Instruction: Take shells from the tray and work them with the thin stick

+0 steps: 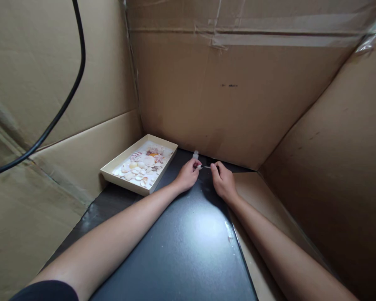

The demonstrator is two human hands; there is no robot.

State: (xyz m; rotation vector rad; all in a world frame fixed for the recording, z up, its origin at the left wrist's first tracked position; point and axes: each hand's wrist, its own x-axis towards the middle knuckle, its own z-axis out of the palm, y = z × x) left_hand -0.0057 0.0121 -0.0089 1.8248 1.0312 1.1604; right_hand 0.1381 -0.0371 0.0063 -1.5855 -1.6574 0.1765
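Note:
My left hand (189, 174) is closed in a pinch on a small whitish piece (199, 167), possibly a shell, too small to make out surely. From the other side, my right hand (222, 179) grips a thin tool (207, 167), pale along its shaft with a dark end that meets the whitish piece. Just behind my left fingertips stands a small clear bottle (196, 154), its lower part partly hidden by the hand. Left of my hands, a shallow cream tray (125, 180) holds several seashells (146, 161), white, yellow, orange and reddish striped.
Both forearms extend over a dark tabletop (188, 255) with a bright light reflection. Cardboard walls (200, 96) enclose it at the back and sides. A flat cardboard piece (253, 192) lies on the right. A black cable (83, 54) hangs at the upper left.

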